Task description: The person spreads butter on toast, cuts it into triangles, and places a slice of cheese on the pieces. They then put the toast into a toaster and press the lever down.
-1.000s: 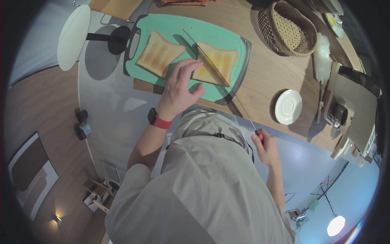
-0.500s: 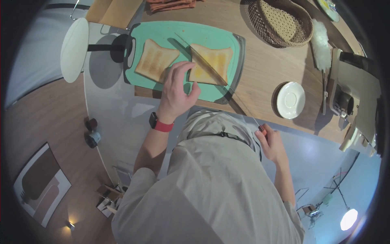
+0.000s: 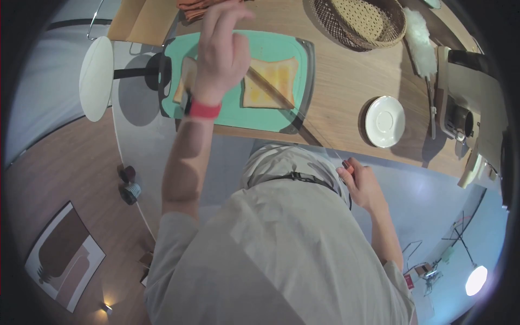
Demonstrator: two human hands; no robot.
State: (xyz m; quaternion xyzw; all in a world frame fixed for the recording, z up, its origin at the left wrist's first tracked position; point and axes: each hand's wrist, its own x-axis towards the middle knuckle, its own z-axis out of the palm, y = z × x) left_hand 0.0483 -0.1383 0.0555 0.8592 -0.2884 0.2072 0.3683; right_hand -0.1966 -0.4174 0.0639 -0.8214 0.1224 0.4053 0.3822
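Note:
In my right hand (image 3: 362, 185), held low past the table's front edge, is a long knife (image 3: 347, 167) gripped by its red-orange handle. Its thin blade slants up and left, overlapping the right-hand slice of toast (image 3: 284, 73) in this view. That slice shows yellow patches on top. My left hand (image 3: 223, 51) is over the green cutting board (image 3: 271, 120), fingers stretched toward the far edge, with nothing visible in it. Behind my left wrist, the other slice of toast (image 3: 187, 76) is mostly hidden.
On the wooden table, a white saucer (image 3: 385, 122) lies to the right and a woven basket (image 3: 374, 24) at the back. A fluffy white duster (image 3: 420, 46) rests beside a machine (image 3: 471, 92). Orange cloth (image 3: 203, 8) lies beyond the board; a round white disc (image 3: 97, 78) stands left.
My left hand has moved from beside the right-hand slice up and away across the board, now covering much of the left slice. My right hand still holds the knife in nearly the same place.

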